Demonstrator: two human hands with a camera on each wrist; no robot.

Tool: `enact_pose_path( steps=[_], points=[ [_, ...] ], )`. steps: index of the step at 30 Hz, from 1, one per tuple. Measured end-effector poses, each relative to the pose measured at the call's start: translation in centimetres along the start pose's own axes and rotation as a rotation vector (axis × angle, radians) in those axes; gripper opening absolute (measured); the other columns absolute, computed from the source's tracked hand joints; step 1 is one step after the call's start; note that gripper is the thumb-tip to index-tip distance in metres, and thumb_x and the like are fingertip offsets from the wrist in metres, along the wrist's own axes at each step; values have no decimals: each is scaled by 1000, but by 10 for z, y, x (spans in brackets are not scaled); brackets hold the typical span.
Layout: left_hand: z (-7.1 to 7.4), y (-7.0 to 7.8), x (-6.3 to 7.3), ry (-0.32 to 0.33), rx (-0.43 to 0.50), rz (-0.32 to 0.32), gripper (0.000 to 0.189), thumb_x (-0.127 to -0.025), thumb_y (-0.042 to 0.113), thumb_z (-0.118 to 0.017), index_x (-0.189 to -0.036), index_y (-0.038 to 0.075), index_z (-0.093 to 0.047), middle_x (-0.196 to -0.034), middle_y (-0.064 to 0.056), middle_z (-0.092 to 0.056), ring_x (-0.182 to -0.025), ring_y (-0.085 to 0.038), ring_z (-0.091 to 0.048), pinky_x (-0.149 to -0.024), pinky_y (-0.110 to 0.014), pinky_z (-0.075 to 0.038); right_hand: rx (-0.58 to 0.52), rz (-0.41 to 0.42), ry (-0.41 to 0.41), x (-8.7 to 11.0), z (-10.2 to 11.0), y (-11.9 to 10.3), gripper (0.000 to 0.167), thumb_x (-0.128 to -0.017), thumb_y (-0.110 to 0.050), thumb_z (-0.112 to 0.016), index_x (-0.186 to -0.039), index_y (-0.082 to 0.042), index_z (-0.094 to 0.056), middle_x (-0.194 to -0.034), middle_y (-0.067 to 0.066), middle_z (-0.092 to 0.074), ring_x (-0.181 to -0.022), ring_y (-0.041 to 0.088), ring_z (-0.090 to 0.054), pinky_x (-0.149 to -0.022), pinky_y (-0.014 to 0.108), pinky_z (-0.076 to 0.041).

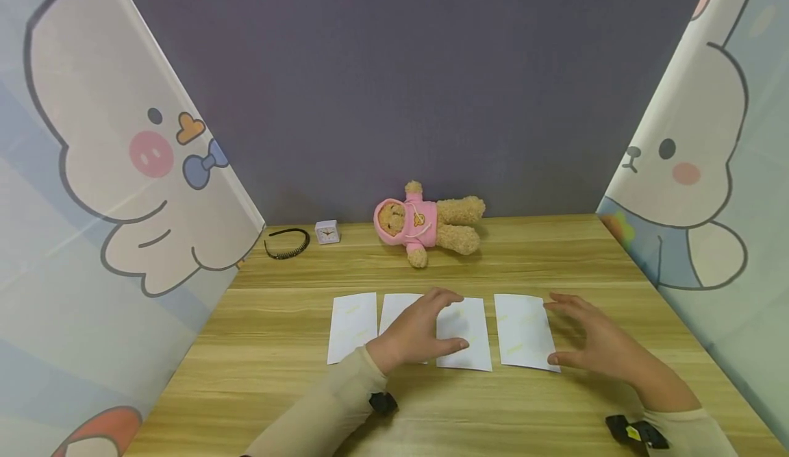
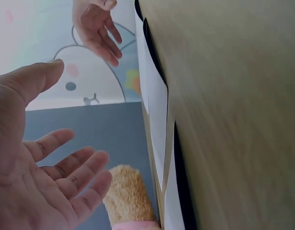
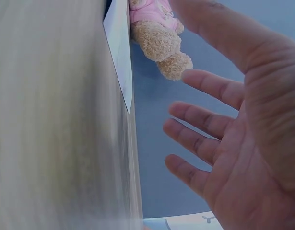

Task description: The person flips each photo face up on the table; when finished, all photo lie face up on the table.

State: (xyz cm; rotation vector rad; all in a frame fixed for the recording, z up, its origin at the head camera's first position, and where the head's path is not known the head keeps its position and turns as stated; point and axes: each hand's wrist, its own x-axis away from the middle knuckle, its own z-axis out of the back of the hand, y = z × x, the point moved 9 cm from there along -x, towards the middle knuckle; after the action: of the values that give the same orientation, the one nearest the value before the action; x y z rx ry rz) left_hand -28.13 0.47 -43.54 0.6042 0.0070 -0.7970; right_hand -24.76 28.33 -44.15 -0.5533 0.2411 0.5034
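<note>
Several white paper sheets lie in a row on the wooden table. My left hand [image 1: 414,334] hovers over the middle two, the second sheet [image 1: 396,306] and the third sheet [image 1: 474,337], with fingers spread and nothing held. In the left wrist view, that left hand [image 2: 46,158] shows an empty palm. Beside the right edge of the rightmost sheet [image 1: 524,330] is my right hand [image 1: 598,344], its thumb and fingers apart. The right wrist view shows this right hand [image 3: 233,124] holding nothing. Farthest left lies another sheet [image 1: 353,327], partly faint yellow marks on it.
Along the table's back lie a teddy bear [image 1: 422,224] in a pink hoodie, a small white clock [image 1: 327,232] and a black headband [image 1: 288,244]. A dark grey panel [image 1: 407,87] rises behind. Cartoon-printed walls [image 1: 111,190] flank both sides of the wooden table [image 1: 259,347].
</note>
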Motion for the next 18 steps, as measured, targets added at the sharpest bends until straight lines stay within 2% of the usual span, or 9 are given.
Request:
enact_pose_path(
  steps=[10,18],
  points=[
    [-15,18,-7,-47,8,-20,69,-93,46,-79,-149,17,-52,-146,1,-52,-131,-13,-55,-108,-30,-46,-41,-14,-38,0,-5,-1,89,-65,-37,-101,-139,-6,-62,-149,22,-50,-132,53,-47,-96,75,-41],
    [-23,30,-16,-63,-52,-30,66,-93,48,-78,-147,17,-55,-140,1,-58,-131,-12,-55,-108,-28,-45,-42,-1,-38,1,-7,-1,86,-63,-37,-101,-136,-6,-65,-148,22,-52,-131,52,-48,-97,74,-41]
  ],
)
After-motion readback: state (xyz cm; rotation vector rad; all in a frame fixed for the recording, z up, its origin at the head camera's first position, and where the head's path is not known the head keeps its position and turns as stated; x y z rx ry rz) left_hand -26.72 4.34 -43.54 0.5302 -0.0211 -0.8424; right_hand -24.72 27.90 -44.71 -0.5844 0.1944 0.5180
